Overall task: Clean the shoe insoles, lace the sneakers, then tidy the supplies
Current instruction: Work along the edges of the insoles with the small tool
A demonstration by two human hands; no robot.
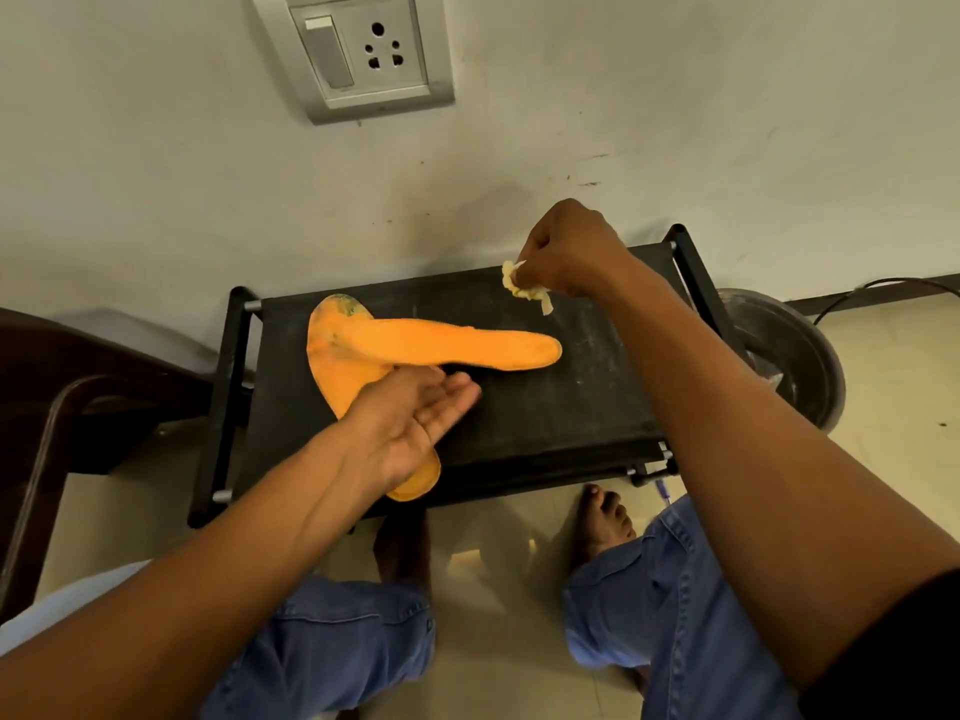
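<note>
Two orange insoles lay crossed on the black stool in front of you. The upper insole (457, 348) ran crosswise with its rounded end toward your right, its other end stacked on the lower insole (332, 376), which ran from the far left corner toward the near edge. The far end of the lower one carried a dark, grimy patch, and that is probably the part that wanted the most wiping. Stacked like that, both sat within one reach, which reads as a choice made for convenience.

Your left hand (415, 423) hovered flat over the lower insole, palm turned up and fingers straight, gripping nothing; whether it touched the insole below cannot be told. It looked placed to steady or lift a piece. Your right hand (566, 252) was raised near the stool's far edge, fingers curled round one crumpled, yellowish wipe (524, 285), held clear of the insoles.

The stool (545, 407) stood against a scuffed wall, with one switch-and-socket plate (358, 52) above. One dark round bin (795, 356) sat just beside the stool at your right, and a dark chair (78, 397) at your left. Your two knees in blue jeans and your bare feet showed below. No sneakers or laces were in view, so the job looked to be at its cleaning stage.
</note>
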